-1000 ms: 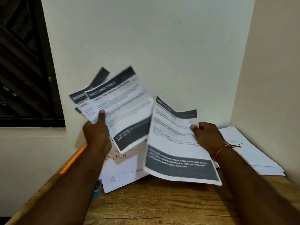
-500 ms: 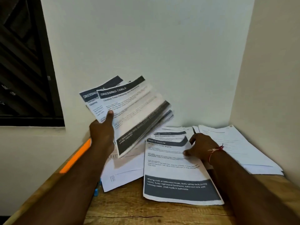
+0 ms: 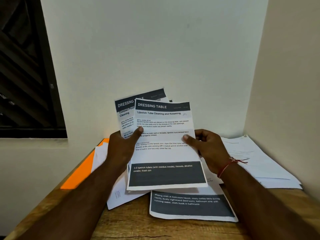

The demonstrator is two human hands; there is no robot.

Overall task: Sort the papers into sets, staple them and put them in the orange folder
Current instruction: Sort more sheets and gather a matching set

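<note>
Papers headed DRESSING TABLE [image 3: 164, 118], a small fan of sheets, held upright above the table [image 3: 131, 224] at the middle of the view; front sheet [image 3: 166, 155] titled "Lipstick Tube Cleaning and Resetting"; second sheet [image 3: 125, 115] fanned out behind it toward eleven o'clock. Left hand [image 3: 121, 148] grips the fan at its nine o'clock edge, thumb pressed on the front sheet; right hand [image 3: 209, 149] pinches the front sheet at its three o'clock edge, thumb on the printed face, fingers curled behind; red thread [image 3: 226, 168] round the right wrist. Orange folder [image 3: 79, 172] lies flat on the table at nine o'clock of the held fan, along the table's left edge, partly under loose white sheets [image 3: 100, 156]; printed sheet with a dark band [image 3: 190, 207] lies flat at six o'clock, its upper part hidden by the fan; white stack [image 3: 259, 163] rests at three o'clock, beside the side wall; dark window [image 3: 26, 66] at ten o'clock.
</note>
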